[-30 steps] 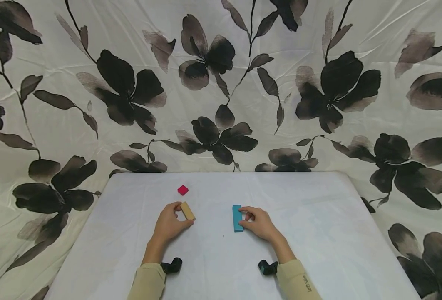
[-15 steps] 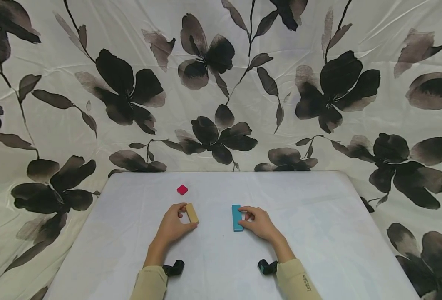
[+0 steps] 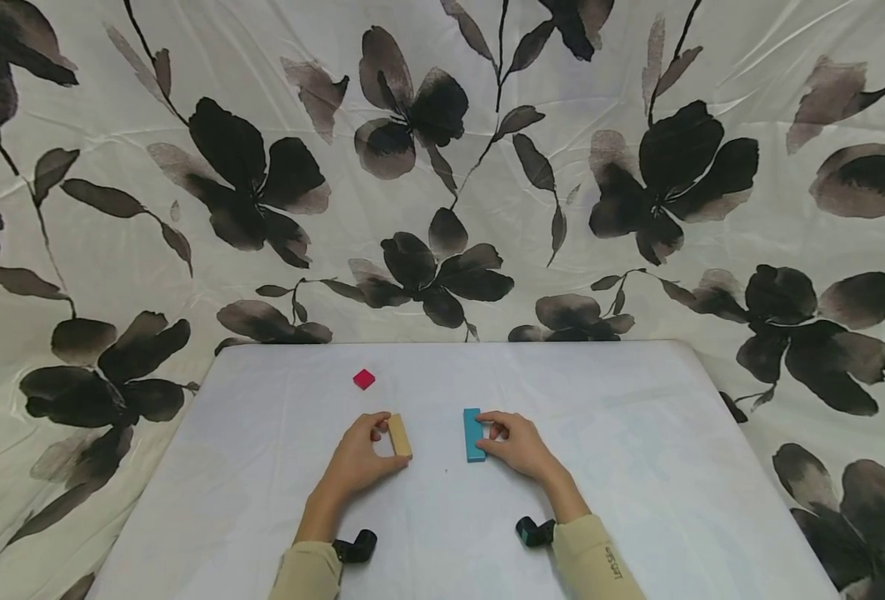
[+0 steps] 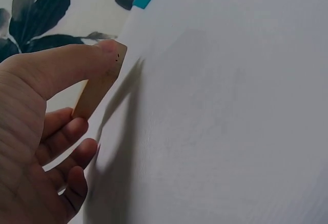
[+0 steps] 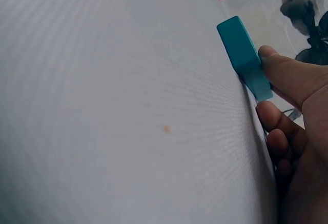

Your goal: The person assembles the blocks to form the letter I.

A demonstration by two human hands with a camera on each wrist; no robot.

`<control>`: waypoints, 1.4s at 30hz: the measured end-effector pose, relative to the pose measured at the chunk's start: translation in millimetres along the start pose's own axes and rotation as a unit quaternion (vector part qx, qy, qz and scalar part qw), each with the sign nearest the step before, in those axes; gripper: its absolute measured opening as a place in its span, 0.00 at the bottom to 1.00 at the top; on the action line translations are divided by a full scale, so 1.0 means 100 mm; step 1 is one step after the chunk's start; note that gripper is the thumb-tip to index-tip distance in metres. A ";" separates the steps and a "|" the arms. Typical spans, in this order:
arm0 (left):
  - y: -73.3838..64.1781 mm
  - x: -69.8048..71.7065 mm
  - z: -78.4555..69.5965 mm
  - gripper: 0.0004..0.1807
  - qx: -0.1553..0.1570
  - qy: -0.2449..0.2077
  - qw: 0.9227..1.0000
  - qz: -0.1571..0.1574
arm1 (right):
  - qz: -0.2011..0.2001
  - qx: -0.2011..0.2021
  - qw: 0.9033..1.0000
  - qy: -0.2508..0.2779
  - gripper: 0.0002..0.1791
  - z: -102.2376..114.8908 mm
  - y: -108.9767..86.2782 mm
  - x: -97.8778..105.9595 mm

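My left hand (image 3: 360, 457) pinches a yellow wooden block (image 3: 400, 436) by its ends between thumb and fingers. In the left wrist view, the wooden block (image 4: 97, 93) is tilted and held off the tabletop, its shadow lying apart from it. To the right, a blue block (image 3: 473, 435) points lengthwise away from me on the table. My right hand (image 3: 521, 447) holds that block from its right side, thumb near the close end and a finger near the far end. In the right wrist view, the thumb rests against the blue block (image 5: 241, 49).
A small red block (image 3: 363, 379) lies on the white-covered table (image 3: 600, 500), beyond my left hand. Behind the table's far edge hangs a white cloth (image 3: 547, 50) with dark flowers. Each wrist wears a small black camera (image 3: 357, 547).
My left hand has moved right and slightly closer to me with the yellow block, which has turned more upright in the head view. The right hand and blue block have stayed in place.
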State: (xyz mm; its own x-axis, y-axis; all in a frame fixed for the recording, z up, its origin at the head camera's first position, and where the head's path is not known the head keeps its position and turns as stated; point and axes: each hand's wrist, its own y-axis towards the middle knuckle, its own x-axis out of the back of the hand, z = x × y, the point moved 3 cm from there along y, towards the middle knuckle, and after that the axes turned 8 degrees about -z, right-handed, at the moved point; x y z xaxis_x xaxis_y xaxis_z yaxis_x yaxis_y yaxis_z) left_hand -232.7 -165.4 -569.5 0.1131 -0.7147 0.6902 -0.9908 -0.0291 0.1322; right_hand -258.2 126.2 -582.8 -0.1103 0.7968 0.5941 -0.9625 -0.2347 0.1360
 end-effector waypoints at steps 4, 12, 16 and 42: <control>-0.04 -0.04 -0.06 0.45 0.001 0.011 1.000 0.012 | 0.000 0.002 1.000 0.003 0.22 0.01 -0.01 0.00; -0.13 -0.12 -0.20 0.46 0.001 0.020 0.999 0.029 | -0.003 0.001 1.000 0.006 0.21 0.00 0.00 0.00; -0.17 -0.16 -0.24 0.45 -0.005 0.023 0.999 0.036 | -0.002 0.000 1.000 0.003 0.21 0.00 -0.01 0.00; -0.38 -0.32 -0.37 0.44 -0.063 0.012 0.996 0.061 | -0.011 0.006 1.000 0.001 0.21 0.01 -0.01 0.00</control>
State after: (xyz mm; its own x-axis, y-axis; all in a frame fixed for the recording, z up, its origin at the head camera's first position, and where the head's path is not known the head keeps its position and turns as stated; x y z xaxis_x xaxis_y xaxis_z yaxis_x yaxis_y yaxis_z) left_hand -195.6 -115.5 -571.0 -0.0040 -0.6900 0.7238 -0.9802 0.1461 0.1339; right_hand -257.0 125.7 -582.1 -0.0893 0.8029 0.5893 -0.9615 -0.2239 0.1593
